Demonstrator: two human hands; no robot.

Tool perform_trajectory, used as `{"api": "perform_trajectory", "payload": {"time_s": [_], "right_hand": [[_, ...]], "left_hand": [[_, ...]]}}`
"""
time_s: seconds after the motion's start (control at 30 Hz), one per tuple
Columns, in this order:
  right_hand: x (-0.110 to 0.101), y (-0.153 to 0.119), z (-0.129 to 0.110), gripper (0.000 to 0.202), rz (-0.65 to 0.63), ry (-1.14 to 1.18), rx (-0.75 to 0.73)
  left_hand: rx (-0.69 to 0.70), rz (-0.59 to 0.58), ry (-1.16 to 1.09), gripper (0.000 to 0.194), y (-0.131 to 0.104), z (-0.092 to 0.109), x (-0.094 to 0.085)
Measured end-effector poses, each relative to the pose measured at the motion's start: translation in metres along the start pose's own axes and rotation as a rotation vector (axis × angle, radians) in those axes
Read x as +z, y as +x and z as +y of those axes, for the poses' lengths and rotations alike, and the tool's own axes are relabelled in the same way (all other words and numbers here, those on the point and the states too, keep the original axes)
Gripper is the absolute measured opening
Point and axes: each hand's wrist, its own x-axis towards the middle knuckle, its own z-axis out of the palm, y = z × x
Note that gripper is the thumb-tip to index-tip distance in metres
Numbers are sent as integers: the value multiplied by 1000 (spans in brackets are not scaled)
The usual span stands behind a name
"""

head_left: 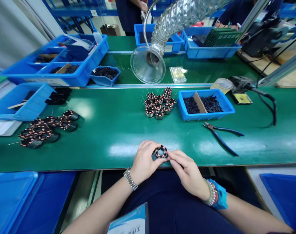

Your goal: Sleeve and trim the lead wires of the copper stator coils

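Near the front edge of the green table, my left hand [146,160] is wrapped round a black ring-shaped coil part [161,151] with copper windings. The part's open end faces up toward the camera. My right hand [185,170] has its thumb and fingers pinched at the right side of the ring; what is between them is too small to name. Several similar coil parts [159,103] with thin wires stand in a group beyond my hands. Another group of larger coil parts [42,130] sits at the left.
Cutting pliers [221,136] lie at the right, below a blue bin [206,115] of small black pieces. A fume hose [148,65] hangs over the table. Blue trays [89,70] stand at the left. A soldering tool [245,85] is at the right; two people are beyond.
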Motion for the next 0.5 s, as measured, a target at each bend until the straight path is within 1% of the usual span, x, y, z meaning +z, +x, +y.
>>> {"api": "perform_trajectory", "payload": {"time_s": [0.07, 0.13, 0.2, 0.23, 0.3, 0.33, 0.37, 0.4, 0.43, 0.5], "right_hand": [[4, -2, -1, 36, 28, 11, 13], [2, -3, -2, 37, 17, -8, 0], [-6, -1, 0, 34, -22, -41, -15], [-12, 1, 1, 33, -24, -64, -17], [-24, 7, 6, 31, 27, -122, -9], [-30, 10, 9, 30, 64, -157, -7], [-35, 13, 12, 29, 88, -193, -13], [-39, 16, 15, 29, 88, -226, -30], [-41, 19, 17, 30, 64, -254, -58], [-40, 27, 19, 33, -24, -292, -132]], "left_hand": [[5, -22, -18, 37, 4, 0, 1], [21, -70, -33, 38, 9, -3, 0], [46, -131, -59, 44, 12, -7, -5], [56, -163, -76, 50, 13, -10, -9], [53, -197, -99, 62, 12, -16, -21], [39, -187, -98, 63, 10, -19, -27], [23, -162, -88, 58, 8, -21, -33], [15, -127, -72, 49, 6, -23, -39], [25, -94, -54, 38, 4, -24, -44], [99, -51, -13, 22, 3, -22, -51]]}}
